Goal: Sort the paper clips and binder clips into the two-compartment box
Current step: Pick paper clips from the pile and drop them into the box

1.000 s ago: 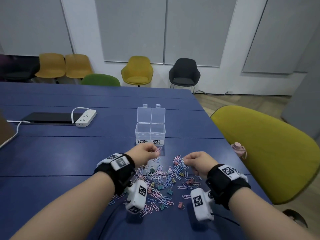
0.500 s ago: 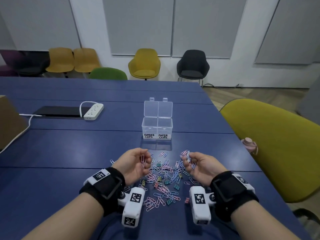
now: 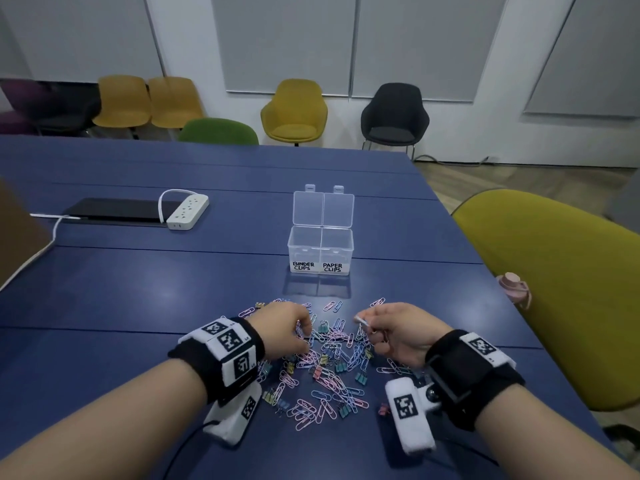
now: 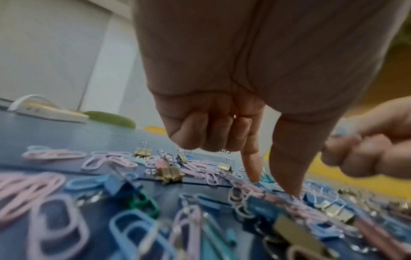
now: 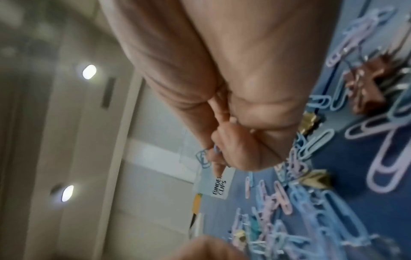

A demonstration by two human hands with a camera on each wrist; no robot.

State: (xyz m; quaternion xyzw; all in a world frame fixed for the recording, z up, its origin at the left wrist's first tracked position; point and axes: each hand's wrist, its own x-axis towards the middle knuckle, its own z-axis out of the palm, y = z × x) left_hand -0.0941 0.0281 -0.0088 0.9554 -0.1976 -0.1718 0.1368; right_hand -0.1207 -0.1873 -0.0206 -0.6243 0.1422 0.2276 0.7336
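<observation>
A clear two-compartment box (image 3: pixel 320 254) stands with its lid open, labelled BINDER CLIPS on the left and PAPER CLIPS on the right. In front of it lies a mixed pile of pastel paper clips (image 3: pixel 329 368) and small binder clips (image 3: pixel 361 378). My left hand (image 3: pixel 304 337) is palm down on the pile's left side. In the left wrist view, the left hand (image 4: pixel 273 186) has its thumb and index tips on the clips, either side of a blue one, with the other fingers curled in. My right hand (image 3: pixel 367 322) hovers above the pile's right side and pinches several paper clips. A blue paper clip (image 5: pixel 203 159) shows in its fingers.
A white power strip (image 3: pixel 188 211) and a flat black device (image 3: pixel 114 209) lie at the table's back left. An olive chair (image 3: pixel 554 289) and a pink bottle (image 3: pixel 516 285) stand off the right edge. A brown box (image 3: pixel 17 230) is at the far left.
My left hand, palm up with a pink clip half a second ago, has turned palm down and dropped onto the pile. The right hand still holds its clips.
</observation>
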